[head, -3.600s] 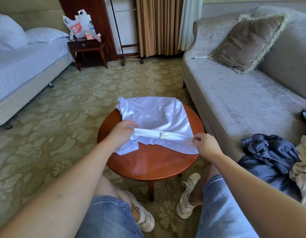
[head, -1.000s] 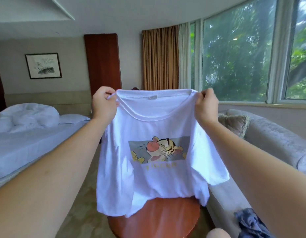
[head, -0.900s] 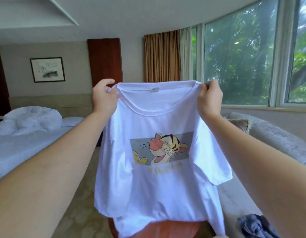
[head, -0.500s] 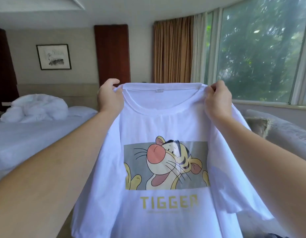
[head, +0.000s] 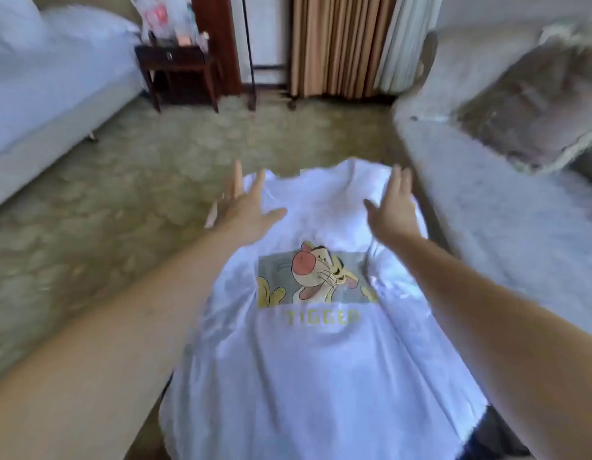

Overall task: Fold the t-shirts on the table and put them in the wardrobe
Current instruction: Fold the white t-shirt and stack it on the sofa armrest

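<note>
T-shirt dropped flat, print up; hands released.

— Where does it look from?
— The person's head, tilted forward and down, close over the t-shirt, which fills the lower middle.
— And beyond?
— Bed at left, sofa at right, what looks like a curtain straight ahead (everything is smeared, so far edges are unsure). It is the only view.

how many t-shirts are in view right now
1: the white t-shirt lies spread print-up, left hand and right hand open near its collar end. Others may be out of frame.
</note>
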Demonstrator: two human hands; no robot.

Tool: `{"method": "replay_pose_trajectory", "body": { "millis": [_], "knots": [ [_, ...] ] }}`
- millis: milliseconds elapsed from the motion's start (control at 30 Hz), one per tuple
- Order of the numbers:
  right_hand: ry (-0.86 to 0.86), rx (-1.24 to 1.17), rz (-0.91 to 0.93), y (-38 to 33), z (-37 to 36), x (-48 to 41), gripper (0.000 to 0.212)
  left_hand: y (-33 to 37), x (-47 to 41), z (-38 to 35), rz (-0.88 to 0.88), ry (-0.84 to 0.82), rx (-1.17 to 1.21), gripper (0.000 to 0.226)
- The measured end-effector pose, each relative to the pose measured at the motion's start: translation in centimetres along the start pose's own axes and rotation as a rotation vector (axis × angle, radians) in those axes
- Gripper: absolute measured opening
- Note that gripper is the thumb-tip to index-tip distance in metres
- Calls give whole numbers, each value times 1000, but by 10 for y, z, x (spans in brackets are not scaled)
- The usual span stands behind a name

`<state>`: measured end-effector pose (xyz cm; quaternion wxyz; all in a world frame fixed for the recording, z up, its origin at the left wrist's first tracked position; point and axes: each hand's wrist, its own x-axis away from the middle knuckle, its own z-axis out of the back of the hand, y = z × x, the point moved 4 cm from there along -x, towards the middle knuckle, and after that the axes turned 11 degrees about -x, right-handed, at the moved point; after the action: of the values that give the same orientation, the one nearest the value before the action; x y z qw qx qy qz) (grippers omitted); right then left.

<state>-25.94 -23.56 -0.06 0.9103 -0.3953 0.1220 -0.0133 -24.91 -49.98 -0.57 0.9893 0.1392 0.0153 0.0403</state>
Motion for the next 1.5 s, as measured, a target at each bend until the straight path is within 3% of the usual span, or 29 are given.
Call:
{"method": "replay_pose_trajectory", "body": {
  "millis": [100, 233, 600, 867, 967, 1033, 1100, 1233, 1367, 1500],
  "knots": [
    [-242, 217, -122, 49, -69, 54, 69, -17, 34, -84, 14, -237, -154, 80],
    [-462, 314, -161, 73, -111, 115, 67, -31, 76, -134, 51, -271, -349, 73],
    [-352, 540, -93, 98, -99, 118, 80, -55, 91, -133, 107, -121, -335, 65],
    [-371, 552, -144, 106, -78, 140, 81, -94, 106, -103, 317, -97, -619, 65],
    [-375, 543, -160, 110, -69, 149, 80, -66, 116, -99, 89, -18, -646, 65],
    [-378, 544, -156, 111, -63, 154, 80, -33, 130, -109, -137, -26, -521, 64],
    [-377, 546, -153, 113, -58, 160, 80, -10, 146, -124, -196, -91, -378, 58],
    [-349, 550, -142, 118, -51, 169, 81, -24, 158, -145, 98, -265, -312, 65],
    [-319, 549, -113, 119, -50, 170, 82, -32, 163, -139, 91, -121, -297, 68],
    [-308, 556, -106, 121, -51, 170, 82, -29, 163, -142, 98, -77, -282, 68]
  ]
}}
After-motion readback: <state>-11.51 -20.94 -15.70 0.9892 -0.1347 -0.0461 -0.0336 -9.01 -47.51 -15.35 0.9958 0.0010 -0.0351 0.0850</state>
